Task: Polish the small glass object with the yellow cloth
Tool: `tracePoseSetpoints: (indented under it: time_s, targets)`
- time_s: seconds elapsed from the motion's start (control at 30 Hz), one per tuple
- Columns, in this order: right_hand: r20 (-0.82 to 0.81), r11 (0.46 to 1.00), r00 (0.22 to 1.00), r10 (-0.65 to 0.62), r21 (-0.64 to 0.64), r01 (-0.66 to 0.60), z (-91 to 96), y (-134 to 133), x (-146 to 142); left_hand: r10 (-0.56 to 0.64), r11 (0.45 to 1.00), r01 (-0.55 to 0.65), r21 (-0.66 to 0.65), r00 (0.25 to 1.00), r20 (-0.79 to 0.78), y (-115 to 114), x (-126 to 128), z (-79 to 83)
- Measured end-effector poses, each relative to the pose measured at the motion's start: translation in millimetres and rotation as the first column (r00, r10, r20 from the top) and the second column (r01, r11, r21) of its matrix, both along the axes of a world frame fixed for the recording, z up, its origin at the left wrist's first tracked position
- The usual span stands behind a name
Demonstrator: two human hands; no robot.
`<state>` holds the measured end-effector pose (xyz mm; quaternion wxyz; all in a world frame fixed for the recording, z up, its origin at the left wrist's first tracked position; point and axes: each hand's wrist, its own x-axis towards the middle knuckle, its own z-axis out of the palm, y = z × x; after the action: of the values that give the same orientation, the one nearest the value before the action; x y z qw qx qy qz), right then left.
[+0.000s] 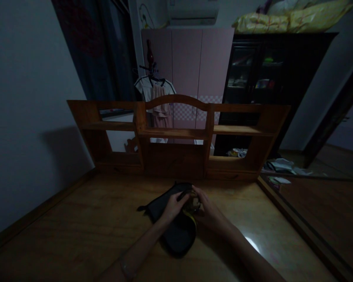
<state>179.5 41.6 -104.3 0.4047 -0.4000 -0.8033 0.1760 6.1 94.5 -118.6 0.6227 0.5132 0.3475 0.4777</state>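
Observation:
A dark, flat fabric case [176, 237] with a rounded end and a strip of yellow along its edge lies on the wooden tabletop. Above its right side is a small, shiny, brownish thing [195, 202], too dim to name. My left hand [173, 206] has its thumb and fingers closed at the left of this shiny thing, over the case. From the right, my right hand [207, 207] curls its fingers around the same thing. My fingers and the poor light hide part of it. A short dark strap [141, 208] sticks out from the left of the case.
A wooden shelf unit [176, 134] stands along the far side of the tabletop [76, 231]. The wall [23, 117] rises on the left. Papers [282, 166] lie beyond the right edge. Behind are a pink wardrobe [186, 58] and a dark cabinet [270, 70].

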Motion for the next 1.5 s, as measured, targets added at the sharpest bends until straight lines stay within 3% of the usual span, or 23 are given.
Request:
tracePoseSetpoints:
  time_s: [0.1,0.23,0.4,0.53,0.63,0.73,0.93,1.13,1.3,1.5]
  targets:
    - [-0.032,0.998,0.998,-0.054,0.017,0.054,-0.7,1.7,2.0,-0.024,0.987,0.035,-0.160,0.997,0.068,0.2,-0.5,0.1]
    - [-0.086,0.981,0.980,-0.177,0.066,0.183,1.3,2.4,2.3,-0.011,0.924,0.127,-0.360,0.952,0.307,2.4,-6.1,4.5]
    - [-0.102,0.947,0.954,-0.283,0.126,0.295,1.7,1.7,1.0,0.051,0.903,0.166,-0.397,0.875,0.482,5.8,-14.0,7.3]
    - [-0.098,0.928,0.942,-0.322,0.162,0.334,0.7,0.9,-0.2,0.087,0.908,0.126,-0.399,0.875,0.476,10.7,-15.4,-1.3]
    - [-0.094,0.927,0.942,-0.321,0.170,0.333,-0.1,1.1,-0.2,0.059,0.936,0.093,-0.339,0.909,0.412,12.2,-12.3,-9.6]
    - [-0.077,0.927,0.946,-0.315,0.190,0.324,-1.7,1.7,0.6,-0.032,0.975,0.107,-0.194,0.935,0.354,9.2,-7.9,-11.9]
    - [-0.064,0.931,0.950,-0.304,0.192,0.311,-2.0,0.2,0.7,-0.085,0.990,0.100,-0.097,0.985,0.149,1.1,-5.3,2.4]
    - [-0.072,0.920,0.956,-0.284,0.259,0.293,-1.4,-1.8,0.4,-0.159,0.987,0.160,-0.030,0.986,0.044,-1.5,-5.0,4.8]
    - [0.015,0.923,0.971,-0.239,0.315,0.222,-6.6,-2.8,2.8,-0.222,0.975,0.222,0.008,0.975,-0.027,-2.1,-3.3,2.9]
    - [0.159,0.902,0.968,-0.196,0.417,0.114,-7.3,-5.8,2.3,-0.157,0.954,0.185,0.234,0.979,-0.132,-3.0,0.2,-3.3]
